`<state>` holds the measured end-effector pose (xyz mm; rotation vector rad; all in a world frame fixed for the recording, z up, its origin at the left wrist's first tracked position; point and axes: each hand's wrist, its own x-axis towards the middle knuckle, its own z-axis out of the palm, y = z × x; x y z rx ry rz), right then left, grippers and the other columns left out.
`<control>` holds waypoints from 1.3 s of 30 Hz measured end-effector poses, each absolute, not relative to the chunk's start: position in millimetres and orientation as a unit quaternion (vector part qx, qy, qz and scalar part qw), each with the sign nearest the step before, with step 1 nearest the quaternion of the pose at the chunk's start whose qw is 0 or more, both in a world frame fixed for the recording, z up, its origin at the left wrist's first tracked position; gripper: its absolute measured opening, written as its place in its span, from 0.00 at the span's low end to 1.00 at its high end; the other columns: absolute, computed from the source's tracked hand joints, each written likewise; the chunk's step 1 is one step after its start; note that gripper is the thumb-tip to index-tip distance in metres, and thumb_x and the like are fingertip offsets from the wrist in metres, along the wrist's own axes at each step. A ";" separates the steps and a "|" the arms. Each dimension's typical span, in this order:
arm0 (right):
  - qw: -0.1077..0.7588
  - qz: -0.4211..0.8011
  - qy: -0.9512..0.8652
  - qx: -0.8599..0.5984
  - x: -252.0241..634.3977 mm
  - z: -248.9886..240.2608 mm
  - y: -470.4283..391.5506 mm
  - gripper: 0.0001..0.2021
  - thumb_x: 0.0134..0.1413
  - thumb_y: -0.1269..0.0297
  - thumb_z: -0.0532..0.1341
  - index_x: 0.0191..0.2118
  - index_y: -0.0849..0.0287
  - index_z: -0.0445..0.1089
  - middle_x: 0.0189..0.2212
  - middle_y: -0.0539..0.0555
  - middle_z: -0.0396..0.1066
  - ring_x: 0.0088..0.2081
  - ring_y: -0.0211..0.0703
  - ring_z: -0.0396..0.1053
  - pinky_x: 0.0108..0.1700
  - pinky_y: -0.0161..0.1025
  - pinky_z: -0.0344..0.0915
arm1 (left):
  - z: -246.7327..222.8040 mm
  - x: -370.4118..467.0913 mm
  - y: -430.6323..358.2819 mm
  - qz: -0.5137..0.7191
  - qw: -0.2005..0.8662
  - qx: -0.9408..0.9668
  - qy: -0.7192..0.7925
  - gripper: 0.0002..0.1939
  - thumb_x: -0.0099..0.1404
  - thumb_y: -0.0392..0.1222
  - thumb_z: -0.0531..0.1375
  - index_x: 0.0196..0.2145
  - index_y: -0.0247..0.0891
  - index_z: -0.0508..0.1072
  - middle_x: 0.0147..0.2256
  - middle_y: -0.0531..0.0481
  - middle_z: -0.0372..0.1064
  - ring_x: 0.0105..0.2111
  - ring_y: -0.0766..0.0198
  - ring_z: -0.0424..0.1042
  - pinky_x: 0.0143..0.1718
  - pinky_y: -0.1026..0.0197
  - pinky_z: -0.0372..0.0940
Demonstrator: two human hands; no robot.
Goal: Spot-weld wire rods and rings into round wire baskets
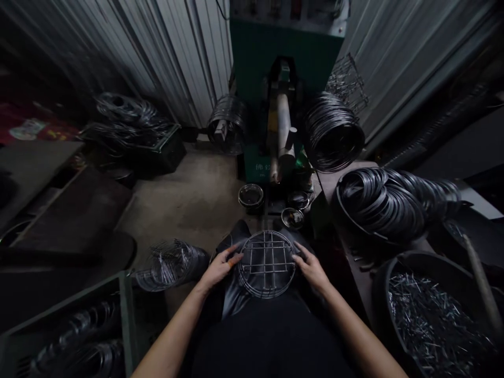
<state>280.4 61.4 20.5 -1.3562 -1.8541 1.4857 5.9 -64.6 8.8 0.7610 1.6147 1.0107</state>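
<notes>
A round wire rack (268, 264), a metal ring with crossing wires inside, is held over my lap between my two hands. At its left rim, my left hand (221, 266) has thumb and fingers closed on the edge; something orange wraps one finger. My right hand (311, 266) grips the opposite rim in the same way. Straight ahead stands a green machine (255, 79) with a thick metal arm (284, 126) pointing down toward me. Below that arm sit small round bowls (251, 195) on the floor.
Wire coils (334, 134) hang beside the machine. To the right, a tub of wire rings (381, 202) stands behind a black tub of short wire pieces (433, 320). A wire bundle (171, 262) and a green crate (126, 315) are at left; another crate (169, 152) holds coils farther back.
</notes>
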 end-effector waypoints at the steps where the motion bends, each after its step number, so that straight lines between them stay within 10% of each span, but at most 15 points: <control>1: 0.222 0.519 -0.673 -0.477 275.9 19.4 59.0 0.25 0.51 0.58 0.58 0.55 0.58 0.64 0.49 0.56 0.71 0.50 0.50 0.67 0.53 0.48 0.62 | 9.5 10.4 -61.5 0.425 0.517 0.326 0.668 0.39 0.52 0.61 0.60 0.56 0.34 0.63 0.50 0.42 0.69 0.51 0.52 0.67 0.53 0.53 0.61; 20: 0.187 0.468 -0.717 -0.481 274.1 9.4 56.9 0.21 0.54 0.61 0.56 0.54 0.58 0.66 0.52 0.55 0.68 0.55 0.48 0.63 0.58 0.46 0.57 | 9.1 9.3 -59.6 0.297 0.452 0.464 0.702 0.32 0.59 0.53 0.51 0.59 0.37 0.60 0.58 0.47 0.60 0.59 0.55 0.56 0.61 0.52 0.47; 29: 0.184 0.558 -0.663 -0.463 278.7 13.3 54.0 0.26 0.51 0.56 0.58 0.57 0.55 0.62 0.58 0.54 0.61 0.60 0.48 0.55 0.62 0.48 0.47 | 35.9 8.6 -65.1 0.158 0.470 0.532 0.686 0.63 0.37 0.57 0.69 0.64 0.39 0.42 0.61 0.37 0.50 0.59 0.42 0.53 0.58 0.48 0.52; 39: 0.229 0.544 -0.670 -0.449 277.6 4.7 51.6 0.27 0.49 0.51 0.59 0.55 0.54 0.65 0.55 0.55 0.65 0.58 0.51 0.59 0.60 0.49 0.52 | 29.3 33.8 -70.7 0.158 0.392 0.495 0.759 0.63 0.38 0.57 0.68 0.64 0.39 0.39 0.52 0.38 0.61 0.52 0.44 0.63 0.49 0.51 0.60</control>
